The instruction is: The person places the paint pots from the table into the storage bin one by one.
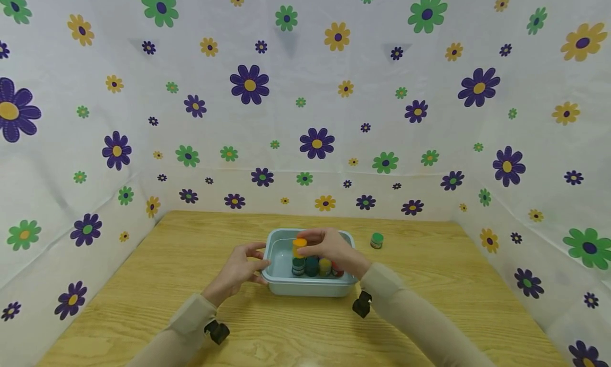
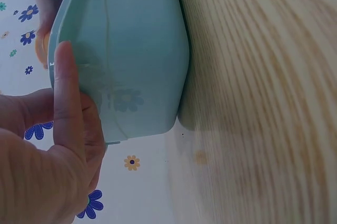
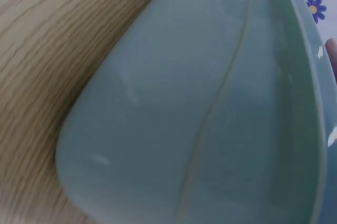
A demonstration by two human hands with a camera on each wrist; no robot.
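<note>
A small paint jar with an orange cap [image 1: 300, 243] is pinched between the thumb and fingers of my right hand [image 1: 329, 245], upright over the pale blue plastic bin [image 1: 312, 289]. Directly below it in the bin stands a dark green paint jar [image 1: 298, 267]. Beside that, in a row, are a dark teal jar [image 1: 312, 267], a yellow jar [image 1: 325, 267] and a red jar [image 1: 337, 270]. My left hand [image 1: 238, 269] holds the bin's left rim, its fingers against the outer wall [image 2: 131, 50]. The right wrist view shows mostly the bin's side [image 3: 158, 103], not the held jar.
A green-capped jar [image 1: 377, 241] stands on the wooden table [image 1: 200, 239], behind and to the right of the bin. A white flower-print cloth [image 1: 286, 118] walls in the table at the back and both sides.
</note>
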